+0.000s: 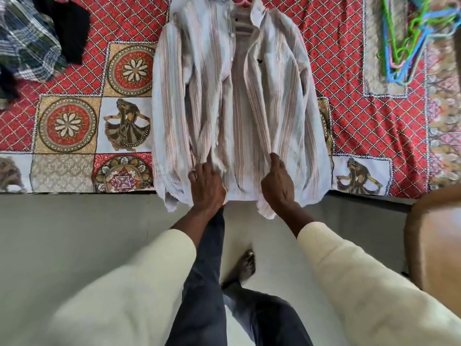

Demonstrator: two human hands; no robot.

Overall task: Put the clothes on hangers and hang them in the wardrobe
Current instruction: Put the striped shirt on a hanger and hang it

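A white shirt with brown stripes (pixel 252 101) lies flat and open-fronted on the bed, collar away from me and hem at the near edge. A pink hanger (pixel 245 3) peeks out at its collar. My left hand (pixel 205 186) grips the left front panel near the hem. My right hand (pixel 278 183) pinches the right front panel near the hem. Both sleeves are folded along the shirt's sides.
The bed carries a red patterned sheet (pixel 361 78). A checked garment (pixel 27 43) and a black garment (pixel 69 26) lie at the far left. Several coloured plastic hangers (pixel 409 43) lie at the far right. A brown wooden piece (pixel 436 240) stands at my right on the pale floor.
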